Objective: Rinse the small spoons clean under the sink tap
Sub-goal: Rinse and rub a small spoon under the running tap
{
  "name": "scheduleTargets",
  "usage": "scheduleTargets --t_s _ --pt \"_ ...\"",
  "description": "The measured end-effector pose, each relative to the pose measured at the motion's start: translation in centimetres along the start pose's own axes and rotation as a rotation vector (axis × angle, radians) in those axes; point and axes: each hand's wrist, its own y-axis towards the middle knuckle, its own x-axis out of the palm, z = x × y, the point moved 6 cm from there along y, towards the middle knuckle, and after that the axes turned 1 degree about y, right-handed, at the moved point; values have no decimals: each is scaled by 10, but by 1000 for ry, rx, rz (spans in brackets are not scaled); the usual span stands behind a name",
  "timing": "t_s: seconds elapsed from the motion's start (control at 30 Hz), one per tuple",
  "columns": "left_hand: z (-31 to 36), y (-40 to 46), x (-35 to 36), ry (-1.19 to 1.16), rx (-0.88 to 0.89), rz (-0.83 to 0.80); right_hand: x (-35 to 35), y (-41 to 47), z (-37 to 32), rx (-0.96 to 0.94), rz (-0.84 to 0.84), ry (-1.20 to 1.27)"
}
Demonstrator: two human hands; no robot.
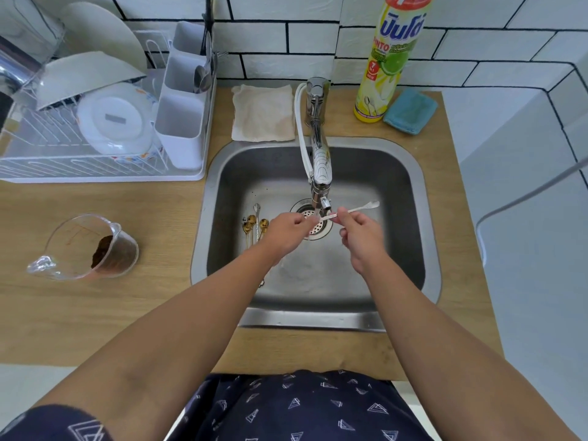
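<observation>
Spoon (pixel 356 210) between both hands (pixel 359 232), handle tip hidden by fingers (pixel 299 221).

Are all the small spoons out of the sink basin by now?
No: several gold spoons lie on the sink floor left of the drain, while both hands hold one silver spoon under the tap.

White wire dish rack (pixel 95 160) at left of wooden countertop (pixel 95 313), loaded with pale plates (pixel 114 120) and white plastic cutlery caddy (pixel 183 122). Clear glass measuring jug (pixel 92 246) holding brown grounds, near front left. Folded beige cloth (pixel 262 113), yellow dish-soap bottle (pixel 389 55) and blue sponge (pixel 410 111) along white tiled wall (pixel 493 43).
</observation>
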Motion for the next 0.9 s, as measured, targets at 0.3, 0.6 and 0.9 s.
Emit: scheduleTargets --t_s 0.3,0.6,0.9 --pt "-14 -9 8 -148 -26 -151 3 1 -5 -20 -41 29" --pt "-11 -2 9 15 16 59 -2 0 1 -12 36 42" --pt "-10 -6 4 59 47 123 -8 1 8 27 82 88"
